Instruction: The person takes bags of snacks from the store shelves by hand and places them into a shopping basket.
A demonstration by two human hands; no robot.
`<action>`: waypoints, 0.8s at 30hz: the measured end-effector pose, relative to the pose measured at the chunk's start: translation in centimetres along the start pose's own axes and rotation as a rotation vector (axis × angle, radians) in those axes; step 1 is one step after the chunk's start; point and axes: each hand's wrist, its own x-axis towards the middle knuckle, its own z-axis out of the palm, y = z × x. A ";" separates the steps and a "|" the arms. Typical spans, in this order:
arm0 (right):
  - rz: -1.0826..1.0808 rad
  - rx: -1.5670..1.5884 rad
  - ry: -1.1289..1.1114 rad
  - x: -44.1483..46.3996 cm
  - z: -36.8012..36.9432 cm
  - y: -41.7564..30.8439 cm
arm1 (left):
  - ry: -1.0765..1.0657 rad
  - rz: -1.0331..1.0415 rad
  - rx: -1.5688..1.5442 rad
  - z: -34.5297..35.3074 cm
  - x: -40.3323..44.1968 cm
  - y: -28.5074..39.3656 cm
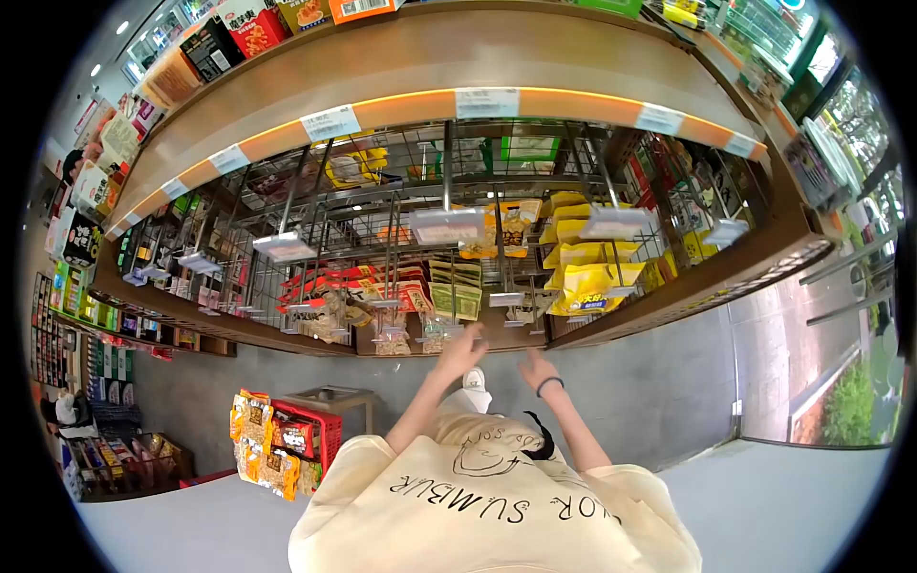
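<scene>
Hovering before a brown shelf unit (458, 43) in the head view, the bare left hand (461, 352) has flat, green packets (456, 298) at twelve o'clock; whether its fingers grip anything, I cannot tell. The bare right hand (541, 371) holds its fingers loosely open, glossy yellow pouches (585, 282) at one o'clock. A red plastic basket (331, 435) is at the left hand's eight o'clock.

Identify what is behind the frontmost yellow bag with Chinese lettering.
Behind the yellow bag with Chinese lettering, more yellow bags are lined up. Only parts of them show; the rest is covered, as is anything directly behind them.
</scene>
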 end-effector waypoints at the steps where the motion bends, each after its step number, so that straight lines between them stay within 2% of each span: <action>1: -0.091 -0.050 0.134 0.8 -1.0 -2.1 | 0.035 -0.050 -0.002 -0.4 1.5 -0.9; 2: -0.187 -0.098 0.272 1.9 -1.7 -4.0 | 0.036 -0.052 -0.007 -0.6 3.3 -1.7; 4: -0.239 -0.058 0.442 4.5 -2.0 -6.7 | 0.376 0.008 -0.401 -1.4 6.4 -2.8; 5: -0.266 0.039 0.457 6.2 -1.8 -6.9 | 0.378 0.009 -0.403 -2.0 8.2 -3.0; 7: -0.264 0.114 0.558 8.0 -3.8 -9.6 | 0.561 0.089 -0.020 -3.0 10.5 -3.1; 8: -0.308 0.182 0.596 9.9 -4.0 -9.5 | 0.601 0.097 0.026 -3.3 11.5 -3.1; 9: -0.350 0.250 0.632 11.4 -4.1 -9.1 | 0.606 0.093 0.022 -3.8 12.0 -3.0; 11: -0.421 0.391 0.680 12.7 -5.9 -10.1 | 0.536 0.048 -0.268 -4.8 12.7 -2.7; 13: -0.393 0.366 0.681 14.0 -6.9 -10.8 | 0.438 -0.010 -0.605 -6.0 12.8 -2.0; 15: -0.362 0.515 0.691 15.9 -6.6 -10.3 | 0.316 -0.070 -0.854 -7.3 12.5 -0.6; 16: -0.410 0.376 0.737 17.2 -6.4 -9.8 | 0.273 -0.092 -0.921 -7.9 12.3 0.0; 17: -0.412 0.373 0.733 18.0 -6.1 -9.0 | 0.236 -0.113 -0.979 -8.3 12.2 0.8; 19: -0.174 0.318 0.549 16.5 -7.6 -10.7 | 0.185 -0.159 -1.058 -8.7 12.2 1.9; 20: -0.254 0.256 0.633 16.6 -7.3 -10.6 | 0.224 -0.136 -1.053 -8.2 12.4 1.9; 23: -0.346 0.261 0.665 16.2 -7.0 -9.6 | 0.308 -0.094 -1.045 -6.1 12.8 0.2; 24: -0.350 0.259 0.660 16.6 -6.7 -8.7 | 0.375 -0.170 -0.983 -4.9 13.2 -1.1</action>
